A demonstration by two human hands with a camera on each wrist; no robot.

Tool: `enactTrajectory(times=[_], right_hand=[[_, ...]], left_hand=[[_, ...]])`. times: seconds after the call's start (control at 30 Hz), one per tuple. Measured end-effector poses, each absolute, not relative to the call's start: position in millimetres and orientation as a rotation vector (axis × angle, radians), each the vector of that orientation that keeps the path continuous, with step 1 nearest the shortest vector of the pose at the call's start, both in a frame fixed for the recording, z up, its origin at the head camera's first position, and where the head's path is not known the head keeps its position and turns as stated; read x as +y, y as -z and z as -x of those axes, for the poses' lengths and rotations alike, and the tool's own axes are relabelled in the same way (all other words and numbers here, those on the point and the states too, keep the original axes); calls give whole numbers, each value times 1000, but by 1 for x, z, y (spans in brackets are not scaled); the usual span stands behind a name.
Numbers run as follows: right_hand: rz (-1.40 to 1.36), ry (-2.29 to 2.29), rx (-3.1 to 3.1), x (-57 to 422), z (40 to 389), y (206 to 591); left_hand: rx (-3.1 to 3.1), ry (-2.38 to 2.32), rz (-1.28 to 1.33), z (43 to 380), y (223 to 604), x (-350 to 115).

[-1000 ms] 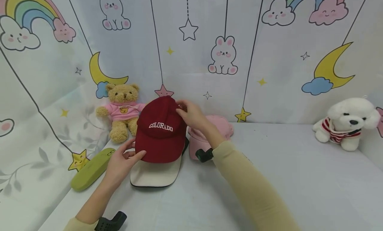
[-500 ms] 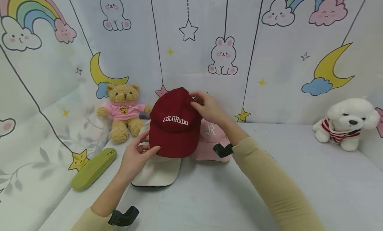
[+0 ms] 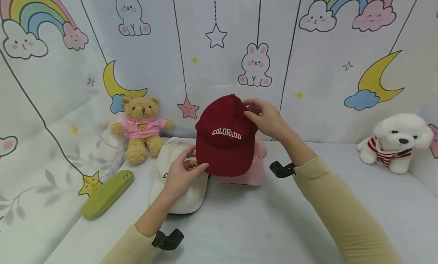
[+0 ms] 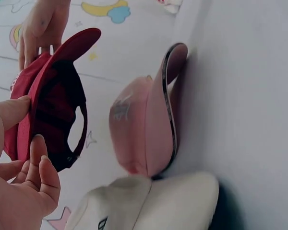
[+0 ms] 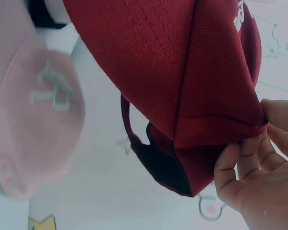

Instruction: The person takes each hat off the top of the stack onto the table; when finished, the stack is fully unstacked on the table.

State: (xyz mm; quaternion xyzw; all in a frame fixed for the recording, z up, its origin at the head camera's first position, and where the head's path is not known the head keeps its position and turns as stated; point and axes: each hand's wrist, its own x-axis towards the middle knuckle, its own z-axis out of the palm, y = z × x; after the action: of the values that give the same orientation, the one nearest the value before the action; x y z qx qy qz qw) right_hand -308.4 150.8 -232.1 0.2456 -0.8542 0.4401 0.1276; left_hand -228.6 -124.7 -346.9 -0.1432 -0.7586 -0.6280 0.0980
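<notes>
Both hands hold up a dark red baseball cap [image 3: 225, 132] lettered COLORADO, its brim toward the front. At the brim's left edge my left hand [image 3: 181, 176] pinches it, thumb on one face and fingers on the other, as the left wrist view shows. My right hand [image 3: 268, 117] grips the crown's upper right side; in the right wrist view the cap's fabric [image 5: 216, 96] is pinched between thumb and fingers. Behind the red cap, partly hidden, a pink cap [image 4: 134, 124] sits on the table. A cream cap [image 3: 195, 195] lies at its left, partly covered by my left hand.
A teddy bear in a pink top [image 3: 142, 129] sits at the back left. Beside it lies a green glasses case [image 3: 106, 195]. A white plush dog [image 3: 397, 140] sits at the far right of the white table [image 3: 239, 226], before a patterned cloth backdrop [image 3: 315, 66].
Both hands have carried the red cap right and slightly up, from over the cream cap to in front of the pink one. More of the cream cap shows now.
</notes>
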Motion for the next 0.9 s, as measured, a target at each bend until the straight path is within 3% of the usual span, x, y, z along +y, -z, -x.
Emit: enactTrajectory(times=[0.6,0.9], right_hand=[[-588,-1189,-2536,226,302,230],[-501,-1136,-2548,260,300,229]], left_hand=[[-2040,2011,624,249,362,-40],[-2012,1871,660,254,368,1]])
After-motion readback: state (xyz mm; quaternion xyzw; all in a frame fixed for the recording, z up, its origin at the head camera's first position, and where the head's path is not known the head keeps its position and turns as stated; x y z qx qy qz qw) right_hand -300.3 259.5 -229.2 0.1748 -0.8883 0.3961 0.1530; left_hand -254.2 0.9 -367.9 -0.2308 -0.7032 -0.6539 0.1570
